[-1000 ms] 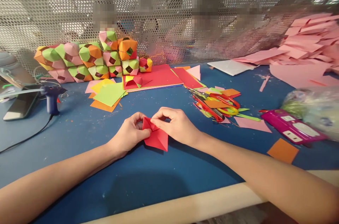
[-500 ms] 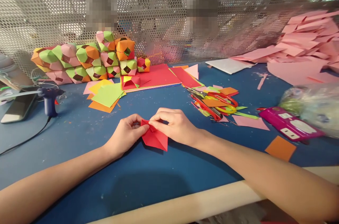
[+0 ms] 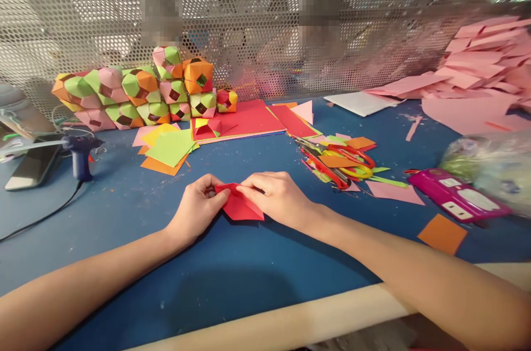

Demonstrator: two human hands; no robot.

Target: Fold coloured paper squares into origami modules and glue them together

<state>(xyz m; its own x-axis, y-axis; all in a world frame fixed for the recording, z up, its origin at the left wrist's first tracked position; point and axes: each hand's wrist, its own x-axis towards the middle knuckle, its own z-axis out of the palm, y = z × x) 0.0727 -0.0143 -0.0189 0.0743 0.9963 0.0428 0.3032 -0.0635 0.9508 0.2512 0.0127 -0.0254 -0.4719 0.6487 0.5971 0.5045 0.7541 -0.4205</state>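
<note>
A partly folded sheet of red paper (image 3: 244,208) is held low over the blue table (image 3: 232,262) between my two hands. My left hand (image 3: 199,204) pinches its left edge, thumb on top. From the right, the thumb and fingers of my right hand (image 3: 276,193) press together on its upper edge. Fingertips hide part of the folds. Beyond my hands lie a stack of green, yellow and orange paper squares (image 3: 171,146) and red sheets (image 3: 249,119) bearing a small folded paper piece (image 3: 208,129).
Folded paper balls (image 3: 141,85) are stacked along the perforated metal screen (image 3: 257,25). A glue gun (image 3: 81,157) and phone (image 3: 35,163) lie left. Scissors (image 3: 344,160) among scraps, a magenta power strip (image 3: 458,196), an orange square (image 3: 443,234) and heaped pink paper (image 3: 481,63) are right.
The red paper's near edge has swung upward, its lower point no longer hanging toward me. My left hand has shifted slightly left and up; both hands keep their pinch.
</note>
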